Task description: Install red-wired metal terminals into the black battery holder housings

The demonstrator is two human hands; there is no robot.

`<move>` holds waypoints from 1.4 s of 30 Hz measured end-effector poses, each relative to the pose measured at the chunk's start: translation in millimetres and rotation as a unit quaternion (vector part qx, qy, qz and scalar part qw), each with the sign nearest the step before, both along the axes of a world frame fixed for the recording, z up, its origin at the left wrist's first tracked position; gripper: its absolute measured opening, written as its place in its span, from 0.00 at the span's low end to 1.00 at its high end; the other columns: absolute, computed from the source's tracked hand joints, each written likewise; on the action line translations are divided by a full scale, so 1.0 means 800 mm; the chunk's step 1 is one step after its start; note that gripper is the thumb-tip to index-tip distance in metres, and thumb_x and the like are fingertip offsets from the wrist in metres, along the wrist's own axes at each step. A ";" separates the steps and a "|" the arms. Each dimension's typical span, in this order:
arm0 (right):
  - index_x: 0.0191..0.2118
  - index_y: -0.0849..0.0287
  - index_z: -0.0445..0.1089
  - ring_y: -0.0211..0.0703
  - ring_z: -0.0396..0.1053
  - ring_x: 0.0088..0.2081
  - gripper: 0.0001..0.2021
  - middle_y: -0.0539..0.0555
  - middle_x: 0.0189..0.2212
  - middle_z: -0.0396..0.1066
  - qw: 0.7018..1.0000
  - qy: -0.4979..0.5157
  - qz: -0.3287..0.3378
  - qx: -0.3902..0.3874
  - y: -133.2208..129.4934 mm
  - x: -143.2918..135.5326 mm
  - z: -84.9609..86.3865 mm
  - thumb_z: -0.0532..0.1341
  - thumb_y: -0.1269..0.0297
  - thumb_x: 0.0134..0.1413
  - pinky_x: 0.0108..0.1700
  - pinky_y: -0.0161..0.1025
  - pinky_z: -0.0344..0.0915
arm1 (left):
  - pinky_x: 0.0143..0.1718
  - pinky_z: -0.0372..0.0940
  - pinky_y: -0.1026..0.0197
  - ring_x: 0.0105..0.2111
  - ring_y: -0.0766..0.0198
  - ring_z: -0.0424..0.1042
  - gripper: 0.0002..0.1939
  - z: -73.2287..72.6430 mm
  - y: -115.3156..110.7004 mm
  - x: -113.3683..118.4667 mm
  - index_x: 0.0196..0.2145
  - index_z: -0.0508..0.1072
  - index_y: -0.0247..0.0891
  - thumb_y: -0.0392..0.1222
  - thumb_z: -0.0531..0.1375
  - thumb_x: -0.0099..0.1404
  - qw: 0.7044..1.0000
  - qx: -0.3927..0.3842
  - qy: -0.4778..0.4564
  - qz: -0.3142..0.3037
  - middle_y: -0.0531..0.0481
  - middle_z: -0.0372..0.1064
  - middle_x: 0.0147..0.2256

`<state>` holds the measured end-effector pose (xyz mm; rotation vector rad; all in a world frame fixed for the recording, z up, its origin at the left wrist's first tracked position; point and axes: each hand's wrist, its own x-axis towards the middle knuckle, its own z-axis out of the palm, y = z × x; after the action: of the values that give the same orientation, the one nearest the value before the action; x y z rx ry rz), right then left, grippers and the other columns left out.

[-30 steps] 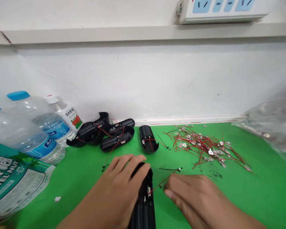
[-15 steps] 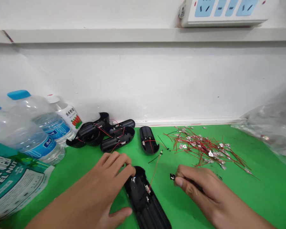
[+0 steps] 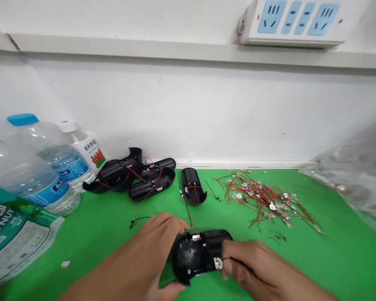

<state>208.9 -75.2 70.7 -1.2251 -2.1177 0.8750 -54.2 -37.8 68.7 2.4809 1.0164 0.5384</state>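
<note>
A black plastic housing [image 3: 189,255] lies crosswise in front of me, its rounded hollow end to the left and its ribbed battery bay to the right. A small white switch-like part [image 3: 196,237] with a red wire sits on its far edge. My left hand [image 3: 158,244] grips the rounded end, fingers on the far side and thumb at the near side. With thumb and index finger, my right hand [image 3: 250,265] pinches a small silver contact plate [image 3: 218,263] over the battery bay. Whether the plate touches the housing I cannot tell.
Behind the hands stand a single black housing [image 3: 192,184] and a cluster of wired housings [image 3: 152,184]. Red-wired metal contacts [image 3: 263,196] lie heaped at right. Water bottles [image 3: 53,184] and a green pouch [image 3: 15,234] occupy the left; a clear plastic bag [image 3: 357,167] the right.
The housing has turned from pointing toward me to lying crosswise, with my left hand on its end. My right hand has brought the contact plate leftward, onto or over the battery bay.
</note>
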 end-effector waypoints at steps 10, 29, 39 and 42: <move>0.40 0.56 0.75 0.49 0.76 0.37 0.15 0.54 0.35 0.78 0.993 -0.048 -0.023 -0.101 0.018 0.008 -0.031 0.51 0.63 0.70 0.42 0.43 0.74 | 0.52 0.74 0.48 0.51 0.50 0.77 0.41 -0.071 -0.017 0.037 0.55 0.61 0.46 0.28 0.74 0.48 0.983 -0.108 -0.116 0.092 0.47 0.74 0.50; 0.52 0.56 0.78 0.49 0.79 0.42 0.16 0.56 0.42 0.81 0.998 -0.007 -0.059 -0.031 0.012 0.005 -0.024 0.55 0.61 0.69 0.45 0.44 0.77 | 0.62 0.70 0.54 0.59 0.53 0.73 0.50 -0.074 -0.022 0.028 0.69 0.52 0.52 0.27 0.65 0.54 0.985 0.015 -0.161 0.055 0.48 0.69 0.62; 0.35 0.54 0.72 0.46 0.77 0.31 0.16 0.52 0.28 0.76 0.998 -0.027 -0.033 0.051 0.010 -0.004 -0.019 0.49 0.66 0.70 0.34 0.37 0.75 | 0.59 0.73 0.55 0.57 0.51 0.76 0.42 -0.069 -0.026 0.027 0.70 0.55 0.52 0.33 0.66 0.64 0.986 0.032 -0.154 0.055 0.47 0.72 0.61; 0.37 0.56 0.72 0.46 0.77 0.32 0.15 0.54 0.30 0.78 0.995 -0.039 -0.029 0.084 0.009 -0.002 -0.024 0.49 0.67 0.71 0.34 0.38 0.75 | 0.59 0.73 0.55 0.57 0.52 0.76 0.41 -0.067 -0.026 0.029 0.70 0.55 0.52 0.34 0.66 0.65 0.985 0.027 -0.161 0.059 0.47 0.72 0.61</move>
<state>207.1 -68.3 51.5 -1.2447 -2.1572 0.6202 -31.0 -58.8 14.9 2.2872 1.0312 0.9808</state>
